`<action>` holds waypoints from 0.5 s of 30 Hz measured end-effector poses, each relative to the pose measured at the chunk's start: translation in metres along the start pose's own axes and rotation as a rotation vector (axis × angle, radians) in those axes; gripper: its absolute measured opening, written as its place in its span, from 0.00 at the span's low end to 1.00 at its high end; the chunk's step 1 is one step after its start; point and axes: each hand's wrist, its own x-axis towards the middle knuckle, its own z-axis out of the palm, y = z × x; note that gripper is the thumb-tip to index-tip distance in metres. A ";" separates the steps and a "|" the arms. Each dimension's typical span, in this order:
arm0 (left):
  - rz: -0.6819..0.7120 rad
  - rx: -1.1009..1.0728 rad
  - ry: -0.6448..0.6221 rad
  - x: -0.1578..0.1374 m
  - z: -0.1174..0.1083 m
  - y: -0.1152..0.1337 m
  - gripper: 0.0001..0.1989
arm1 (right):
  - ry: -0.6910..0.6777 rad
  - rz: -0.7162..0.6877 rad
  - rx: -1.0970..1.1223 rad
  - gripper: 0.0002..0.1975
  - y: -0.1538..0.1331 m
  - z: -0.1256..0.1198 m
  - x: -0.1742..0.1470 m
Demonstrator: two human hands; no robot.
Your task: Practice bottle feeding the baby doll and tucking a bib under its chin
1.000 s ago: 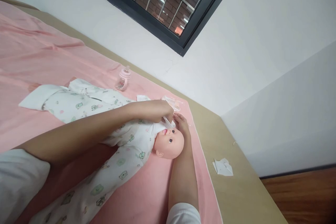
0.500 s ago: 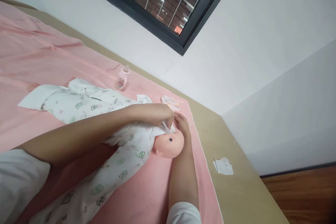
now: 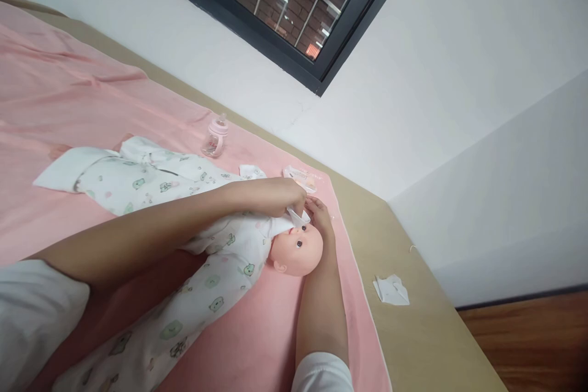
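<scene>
A baby doll lies on its back on a pink blanket [image 3: 257, 331], its bald head [image 3: 298, 254] to the right, dressed in white pyjamas [image 3: 215, 275] printed with green animals. My left hand [image 3: 280, 197] reaches across its chest, fingers pinched on a white cloth [image 3: 299, 218] at the lower face. Both eyes and part of the red mouth show. On the head's far side is my right hand [image 3: 320, 215], forearm lying against the crown. Its fingers are stretched out towards the left hand and look free of any hold; the fingertips are partly hidden.
Beyond the doll stands a pink baby bottle [image 3: 215, 136]. A clear plastic packet [image 3: 299, 179] lies near the blanket's far corner. A crumpled white tissue [image 3: 391, 290] rests on the tan surface [image 3: 367, 214]. White walls and a dark-framed window [image 3: 316, 76] border the far side.
My left hand has moved the white cloth slightly off the face, so the second eye and part of the mouth now show. My right hand has barely moved.
</scene>
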 end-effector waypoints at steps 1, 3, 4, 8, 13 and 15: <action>0.004 -0.009 0.003 0.000 0.000 0.000 0.15 | 0.000 -0.002 0.005 0.20 0.000 0.000 0.000; -0.009 -0.024 -0.019 0.001 -0.001 0.000 0.13 | 0.004 -0.007 0.014 0.19 0.000 -0.001 0.001; -0.018 -0.024 -0.022 0.001 -0.001 0.001 0.12 | 0.006 -0.009 0.015 0.19 0.000 -0.001 0.001; -0.041 0.002 -0.019 0.004 0.000 0.001 0.11 | 0.013 -0.010 0.002 0.20 -0.002 0.004 -0.004; -0.006 -0.032 0.049 0.008 0.008 -0.013 0.13 | 0.039 0.023 -0.079 0.18 -0.031 0.010 -0.014; 0.010 -0.023 0.077 0.010 0.011 -0.021 0.13 | 0.079 -0.019 -0.187 0.13 -0.063 0.007 -0.024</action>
